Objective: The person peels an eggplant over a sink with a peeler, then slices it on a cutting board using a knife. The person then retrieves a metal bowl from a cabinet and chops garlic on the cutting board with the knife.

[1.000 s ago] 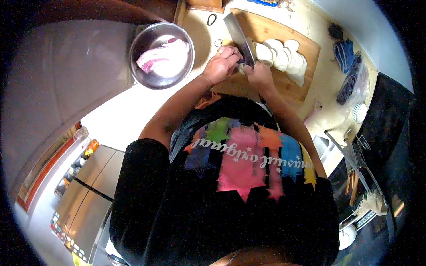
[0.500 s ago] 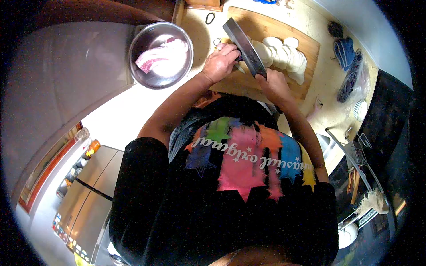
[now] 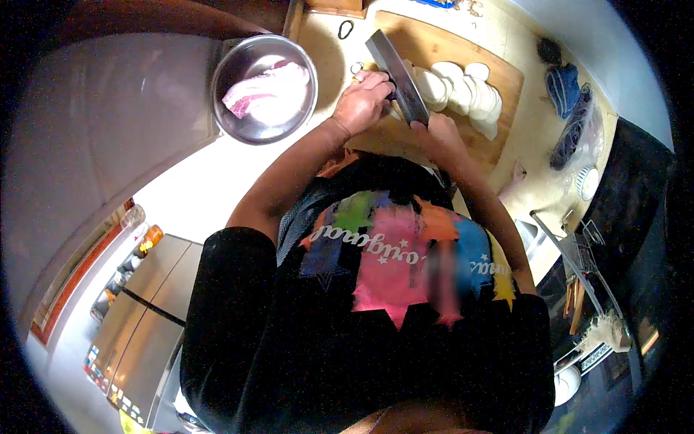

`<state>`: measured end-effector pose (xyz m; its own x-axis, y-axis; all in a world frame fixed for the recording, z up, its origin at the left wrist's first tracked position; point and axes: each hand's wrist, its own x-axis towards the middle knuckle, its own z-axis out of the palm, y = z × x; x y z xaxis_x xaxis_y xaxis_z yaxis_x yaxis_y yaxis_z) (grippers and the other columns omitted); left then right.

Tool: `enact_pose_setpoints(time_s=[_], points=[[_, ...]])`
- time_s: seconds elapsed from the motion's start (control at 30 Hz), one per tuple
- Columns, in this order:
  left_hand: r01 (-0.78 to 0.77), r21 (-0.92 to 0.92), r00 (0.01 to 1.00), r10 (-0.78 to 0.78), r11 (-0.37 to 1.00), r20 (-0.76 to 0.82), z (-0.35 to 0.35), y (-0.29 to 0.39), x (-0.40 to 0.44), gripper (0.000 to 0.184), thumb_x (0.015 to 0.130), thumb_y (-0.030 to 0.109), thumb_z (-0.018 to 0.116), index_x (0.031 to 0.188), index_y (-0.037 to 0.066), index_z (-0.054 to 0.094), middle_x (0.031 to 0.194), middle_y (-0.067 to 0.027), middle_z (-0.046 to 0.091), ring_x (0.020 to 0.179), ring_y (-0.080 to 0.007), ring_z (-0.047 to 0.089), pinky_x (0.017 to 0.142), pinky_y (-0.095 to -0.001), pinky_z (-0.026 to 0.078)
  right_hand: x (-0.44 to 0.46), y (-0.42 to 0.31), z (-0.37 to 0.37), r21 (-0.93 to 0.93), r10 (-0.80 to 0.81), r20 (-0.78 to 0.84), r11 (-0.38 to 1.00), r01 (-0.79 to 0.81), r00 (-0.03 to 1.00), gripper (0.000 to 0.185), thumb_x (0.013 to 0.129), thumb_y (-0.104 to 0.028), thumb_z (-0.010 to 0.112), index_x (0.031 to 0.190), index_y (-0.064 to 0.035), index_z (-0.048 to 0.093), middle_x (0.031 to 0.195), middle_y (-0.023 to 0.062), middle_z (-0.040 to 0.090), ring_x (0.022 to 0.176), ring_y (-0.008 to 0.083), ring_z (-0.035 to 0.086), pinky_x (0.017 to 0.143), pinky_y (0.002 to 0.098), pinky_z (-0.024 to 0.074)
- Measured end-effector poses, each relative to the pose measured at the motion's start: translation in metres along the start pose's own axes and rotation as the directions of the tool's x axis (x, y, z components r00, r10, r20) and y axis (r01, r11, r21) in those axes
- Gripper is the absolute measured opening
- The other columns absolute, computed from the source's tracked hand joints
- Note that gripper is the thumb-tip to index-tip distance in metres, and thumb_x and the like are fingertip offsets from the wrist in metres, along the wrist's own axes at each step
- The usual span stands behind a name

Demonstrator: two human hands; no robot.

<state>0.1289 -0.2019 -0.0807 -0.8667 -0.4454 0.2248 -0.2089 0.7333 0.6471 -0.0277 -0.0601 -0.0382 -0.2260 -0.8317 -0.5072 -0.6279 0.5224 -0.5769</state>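
Note:
My right hand point(image 3: 439, 136) is wrapped round the handle end of a cleaver point(image 3: 399, 78), whose broad blade slants up and to the left over a wooden cutting board point(image 3: 426, 40). Close to the blade's left side, my left hand point(image 3: 363, 101) has its fingers curled down on a piece of food; only a dark purplish edge of it shows, so its kind is unclear. Right of the blade, overlapping round white slices point(image 3: 463, 90) lie on the board. A metal bowl point(image 3: 309, 108) left of my left hand holds a slab of raw meat point(image 3: 264, 90).
A dark loop point(image 3: 345, 30) lies behind the board. On the right are a blue cloth point(image 3: 562, 90), dark long items in a plastic bag point(image 3: 575, 134) and a striped cup or bowl point(image 3: 587, 182). A wire rack point(image 3: 596, 246) stands farther down that side.
The cleaver's handle end and my right hand have shifted slightly left, toward my left hand. My left hand keeps its curled hold. The slices and meat stay put.

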Motion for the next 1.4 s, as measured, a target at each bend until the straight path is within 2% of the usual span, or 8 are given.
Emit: enact_pose_setpoints(time_s=[0.17, 0.27, 0.37, 0.47, 0.77, 1.07, 1.27, 1.4], points=[[-0.015, 0.011, 0.999, 0.015, 1.000, -0.031, 0.007, -0.006, -0.004, 0.029, 0.072, 0.005, 0.066, 0.100, 0.007, 0.063, 0.109, -0.0102, 0.056, 0.101, -0.0311, 0.052, 0.087, -0.0391, 0.046, 0.034, 0.005, 0.031, -0.024, 0.022, 0.012, 0.999, -0.022, 1.000, 0.034, 0.086, -0.030, 0.055, 0.092, 0.0031, 0.060, 0.083, 0.0280, 0.061, 0.080, 0.0467, 0.060, 0.071, 0.0512, 0.0456], [0.003, -0.065, 1.000, -0.002, 0.998, 0.010, -0.004, -0.001, -0.006, 0.029, 0.073, 0.005, 0.065, 0.101, 0.008, 0.064, 0.104, -0.0101, 0.055, 0.097, -0.0307, 0.052, 0.085, -0.0392, 0.046, 0.031, -0.001, 0.041, -0.069, 0.024, -0.161, 0.997, -0.035, 0.987, 0.042, 0.087, -0.037, 0.055, 0.082, 0.0043, 0.063, 0.080, 0.0269, 0.063, 0.079, 0.0462, 0.061, 0.072, 0.0533, 0.0476], [0.024, -0.048, 0.999, -0.022, 0.999, 0.045, -0.002, 0.001, -0.008, 0.028, 0.073, 0.005, 0.066, 0.100, 0.007, 0.063, 0.100, -0.0098, 0.054, 0.096, -0.0307, 0.052, 0.084, -0.0393, 0.047, 0.029, 0.011, 0.035, 0.126, 0.034, -0.221, 0.992, -0.006, 0.975, 0.045, 0.086, -0.041, 0.055, 0.083, 0.0037, 0.063, 0.079, 0.0272, 0.063, 0.079, 0.0462, 0.062, 0.073, 0.0528, 0.0483], [-0.020, -0.015, 1.000, 0.021, 1.000, 0.005, 0.006, -0.001, -0.007, 0.028, 0.073, 0.006, 0.068, 0.100, 0.006, 0.061, 0.102, -0.0102, 0.055, 0.097, -0.0313, 0.053, 0.083, -0.0392, 0.048, 0.021, 0.016, 0.019, 0.148, 0.094, -0.188, 0.987, -0.067, 0.978, 0.041, 0.085, -0.038, 0.056, 0.091, 0.0022, 0.062, 0.077, 0.0260, 0.061, 0.078, 0.0445, 0.060, 0.071, 0.0487, 0.0460], [0.047, -0.066, 0.999, -0.047, 0.997, 0.010, 0.007, -0.004, -0.007, 0.036, 0.071, 0.009, 0.073, 0.104, 0.003, 0.059, 0.111, -0.0154, 0.057, 0.103, -0.0367, 0.053, 0.089, -0.0430, 0.047, -0.025, -0.002, -0.012, 0.087, -0.114, -0.073, 0.989, 0.120, 0.991, 0.039, 0.088, -0.035, 0.052, 0.088, 0.0031, 0.058, 0.076, 0.0271, 0.058, 0.076, 0.0458, 0.057, 0.067, 0.0501, 0.0428], [0.011, -0.037, 1.000, -0.011, 0.999, -0.003, 0.005, -0.007, -0.004, 0.035, 0.070, 0.009, 0.073, 0.102, 0.003, 0.060, 0.108, -0.0159, 0.059, 0.103, -0.0365, 0.054, 0.088, -0.0424, 0.046, 0.006, -0.008, 0.002, -0.032, 0.066, -0.021, 0.997, -0.067, 0.998, 0.037, 0.087, -0.032, 0.051, 0.087, 0.0041, 0.059, 0.082, 0.0290, 0.059, 0.085, 0.0460, 0.059, 0.073, 0.0506, 0.0445], [0.016, -0.066, 0.998, -0.020, 0.998, -0.064, 0.010, -0.008, -0.005, 0.035, 0.070, 0.008, 0.073, 0.102, 0.004, 0.060, 0.109, -0.0163, 0.059, 0.103, -0.0365, 0.054, 0.088, -0.0422, 0.047, -0.011, -0.007, -0.008, 0.023, -0.081, -0.002, 0.996, 0.081, 0.997, 0.033, 0.085, -0.028, 0.054, 0.085, 0.0055, 0.058, 0.078, 0.0289, 0.059, 0.082, 0.0454, 0.060, 0.071, 0.0493, 0.0453], [0.031, -0.030, 1.000, -0.031, 0.999, -0.004, 0.009, -0.006, -0.006, 0.036, 0.069, 0.008, 0.074, 0.103, 0.004, 0.060, 0.109, -0.0167, 0.058, 0.103, -0.0370, 0.054, 0.089, -0.0420, 0.047, 0.025, 0.005, 0.017, 0.050, -0.014, 0.014, 0.999, 0.013, 1.000, 0.033, 0.084, -0.026, 0.055, 0.085, 0.0061, 0.057, 0.078, 0.0283, 0.059, 0.081, 0.0453, 0.060, 0.070, 0.0491, 0.0454]])
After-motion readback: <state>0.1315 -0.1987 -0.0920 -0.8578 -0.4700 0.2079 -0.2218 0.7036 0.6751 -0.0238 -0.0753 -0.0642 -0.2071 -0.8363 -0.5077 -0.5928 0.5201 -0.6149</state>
